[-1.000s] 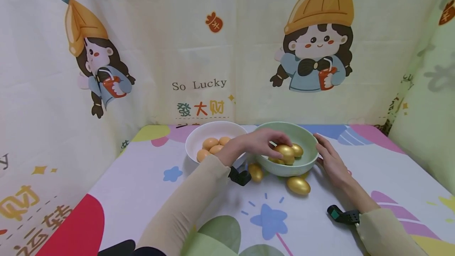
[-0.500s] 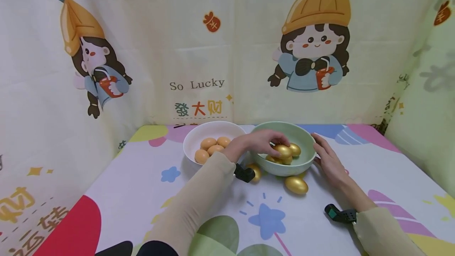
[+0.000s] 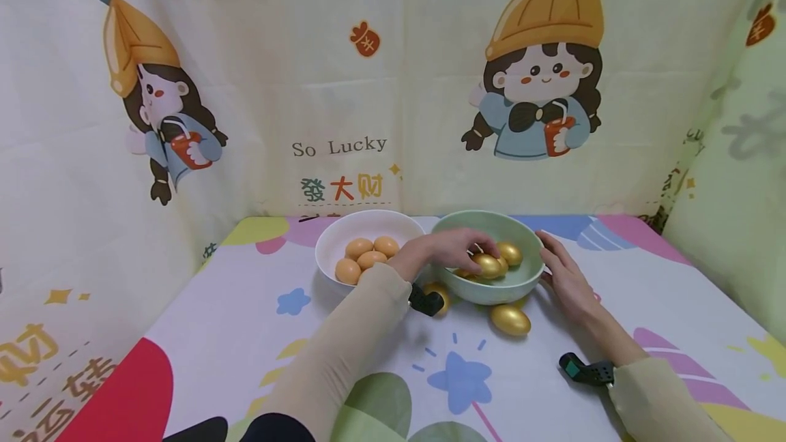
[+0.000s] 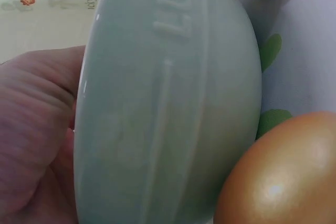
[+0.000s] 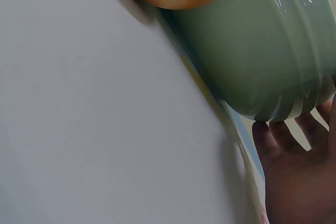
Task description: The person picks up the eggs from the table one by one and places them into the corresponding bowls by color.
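Note:
My left hand [image 3: 457, 249] reaches over the near rim of the green bowl [image 3: 527, 230], thumb and fingers bent around a golden egg [image 3: 488, 267] low in the bowl. Beside it lies another golden egg [image 3: 510, 253], with others partly hidden. In the left wrist view the bowl's wall covers the fingertips. With fairly straight fingers my right hand [image 3: 568, 278] touches the bowl's right outer side, fingertips against the wall in the right wrist view. Outside the bowl, one golden egg [image 3: 511, 320] rests in front and another [image 3: 441, 297] sits partly behind the left wrist camera.
Left of the green bowl stands a white bowl [image 3: 334, 241] holding several brown eggs [image 3: 359, 247], partly covered by my left forearm. Both bowls are near the back edge of the patterned tablecloth [image 3: 233, 333]. A printed curtain [image 3: 276, 87] hangs behind.
The golden egg under my left hand has come down slightly in the green bowl, and the hand has lowered with it. My right hand keeps its place against the bowl's side.

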`<state>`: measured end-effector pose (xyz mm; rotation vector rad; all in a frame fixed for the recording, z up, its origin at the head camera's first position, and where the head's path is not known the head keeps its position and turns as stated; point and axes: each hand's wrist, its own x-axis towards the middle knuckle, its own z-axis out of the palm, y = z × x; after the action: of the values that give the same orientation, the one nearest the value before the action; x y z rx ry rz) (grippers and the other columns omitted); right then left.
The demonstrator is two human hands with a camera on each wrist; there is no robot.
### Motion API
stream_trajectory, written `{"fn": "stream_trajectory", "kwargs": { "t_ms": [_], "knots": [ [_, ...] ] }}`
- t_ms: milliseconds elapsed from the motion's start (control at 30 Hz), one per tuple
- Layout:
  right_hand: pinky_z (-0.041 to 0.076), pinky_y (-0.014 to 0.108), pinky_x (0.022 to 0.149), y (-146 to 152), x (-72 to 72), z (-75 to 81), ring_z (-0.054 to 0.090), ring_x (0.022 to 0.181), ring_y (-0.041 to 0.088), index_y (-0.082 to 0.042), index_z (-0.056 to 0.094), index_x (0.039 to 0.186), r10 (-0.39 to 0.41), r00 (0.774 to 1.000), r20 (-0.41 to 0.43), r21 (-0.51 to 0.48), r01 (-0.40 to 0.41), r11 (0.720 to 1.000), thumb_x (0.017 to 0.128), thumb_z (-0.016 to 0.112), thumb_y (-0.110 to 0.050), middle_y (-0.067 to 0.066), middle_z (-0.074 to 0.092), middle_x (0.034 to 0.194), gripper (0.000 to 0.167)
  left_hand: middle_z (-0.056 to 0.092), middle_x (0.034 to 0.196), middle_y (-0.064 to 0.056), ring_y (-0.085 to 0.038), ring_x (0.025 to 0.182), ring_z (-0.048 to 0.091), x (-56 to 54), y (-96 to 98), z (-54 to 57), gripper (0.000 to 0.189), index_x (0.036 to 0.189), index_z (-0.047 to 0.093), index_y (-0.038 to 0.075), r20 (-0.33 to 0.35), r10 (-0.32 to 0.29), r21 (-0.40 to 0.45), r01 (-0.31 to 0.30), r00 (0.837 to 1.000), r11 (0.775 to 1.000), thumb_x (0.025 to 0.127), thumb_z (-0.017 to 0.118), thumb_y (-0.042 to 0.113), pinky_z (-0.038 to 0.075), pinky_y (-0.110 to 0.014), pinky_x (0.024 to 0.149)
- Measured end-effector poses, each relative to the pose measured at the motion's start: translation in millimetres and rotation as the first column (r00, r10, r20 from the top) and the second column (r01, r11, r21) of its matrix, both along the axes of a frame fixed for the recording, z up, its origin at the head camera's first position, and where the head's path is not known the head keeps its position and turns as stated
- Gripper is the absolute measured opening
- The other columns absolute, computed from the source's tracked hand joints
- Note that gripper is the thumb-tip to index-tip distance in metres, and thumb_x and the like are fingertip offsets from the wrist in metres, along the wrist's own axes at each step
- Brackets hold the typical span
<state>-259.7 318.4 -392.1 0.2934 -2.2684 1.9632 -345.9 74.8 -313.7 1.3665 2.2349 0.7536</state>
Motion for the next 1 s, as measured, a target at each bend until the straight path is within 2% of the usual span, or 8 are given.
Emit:
{"fn": "stream_trajectory", "kwargs": {
  "t_ms": [267, 367, 500, 633, 867, 1000],
  "knots": [
    [0.042, 0.012, 0.095, -2.6, 1.8, 1.3, 0.029, 0.141, 0.027, 0.000, 0.010, 0.160, -0.006, 1.000, 0.004, 0.000, 0.006, 1.000, 0.111, 0.032, -0.036, 0.024, 0.012, 0.163, 0.065, 0.064, 0.120, -0.002, -0.013, 0.108, 0.057, 1.1, 1.9, -1.0, 0.035, 0.124, 0.066, 0.005, 0.021, 0.018, -0.014, -0.017, 1.000, 1.000, 0.090, 0.069, -0.003, 0.042, -0.017, 0.094],
    [0.042, 0.013, 0.097, -2.4, 1.6, 1.7, 0.028, 0.142, 0.028, 0.000, 0.009, 0.160, -0.006, 1.000, 0.004, 0.003, 0.006, 1.000, 0.111, 0.032, -0.037, 0.024, 0.011, 0.163, 0.065, 0.064, 0.119, 0.000, -0.013, 0.109, 0.055, 0.4, 3.4, -1.7, 0.034, 0.123, 0.067, 0.007, 0.014, 0.018, -0.031, -0.018, 1.000, 0.999, 0.090, 0.069, -0.002, 0.041, -0.018, 0.093],
    [0.042, 0.016, 0.099, -1.9, 0.3, 1.0, 0.025, 0.144, 0.033, -0.001, 0.009, 0.161, 0.004, 1.000, 0.011, -0.009, -0.004, 1.000, 0.111, 0.033, -0.035, 0.023, 0.010, 0.164, 0.064, 0.062, 0.114, 0.004, -0.012, 0.106, 0.054, -0.5, 4.5, -3.3, 0.036, 0.122, 0.068, 0.012, -0.018, 0.024, -0.097, -0.026, 1.000, 0.995, 0.089, 0.069, -0.003, 0.041, -0.017, 0.090],
    [0.042, 0.015, 0.097, -1.9, -0.2, -0.2, 0.027, 0.142, 0.030, 0.000, 0.010, 0.160, 0.005, 1.000, 0.005, -0.016, -0.004, 1.000, 0.111, 0.034, -0.035, 0.024, 0.011, 0.163, 0.065, 0.061, 0.112, 0.004, -0.012, 0.103, 0.053, 1.3, 4.4, -2.7, 0.039, 0.121, 0.069, 0.014, -0.038, 0.039, -0.145, -0.044, 0.999, 0.988, 0.088, 0.067, -0.006, 0.042, -0.017, 0.086],
    [0.042, 0.015, 0.097, -1.8, 0.3, 0.7, 0.025, 0.143, 0.033, 0.000, 0.009, 0.160, 0.006, 1.000, 0.008, -0.012, -0.005, 1.000, 0.112, 0.033, -0.035, 0.023, 0.011, 0.164, 0.064, 0.063, 0.112, 0.005, -0.010, 0.104, 0.055, 0.5, 5.8, -5.4, 0.037, 0.120, 0.069, 0.010, 0.021, 0.051, -0.139, -0.047, 0.998, 0.989, 0.089, 0.066, -0.008, 0.043, -0.016, 0.088],
    [0.042, 0.015, 0.097, -2.2, 0.8, 1.2, 0.024, 0.143, 0.035, -0.001, 0.009, 0.160, 0.005, 1.000, 0.010, -0.008, -0.005, 1.000, 0.112, 0.032, -0.033, 0.023, 0.011, 0.164, 0.063, 0.063, 0.111, 0.005, -0.011, 0.104, 0.054, -0.9, 6.4, -6.6, 0.035, 0.120, 0.069, 0.011, 0.019, 0.048, -0.141, -0.045, 0.999, 0.989, 0.090, 0.067, -0.006, 0.043, -0.016, 0.088]
  ]
}}
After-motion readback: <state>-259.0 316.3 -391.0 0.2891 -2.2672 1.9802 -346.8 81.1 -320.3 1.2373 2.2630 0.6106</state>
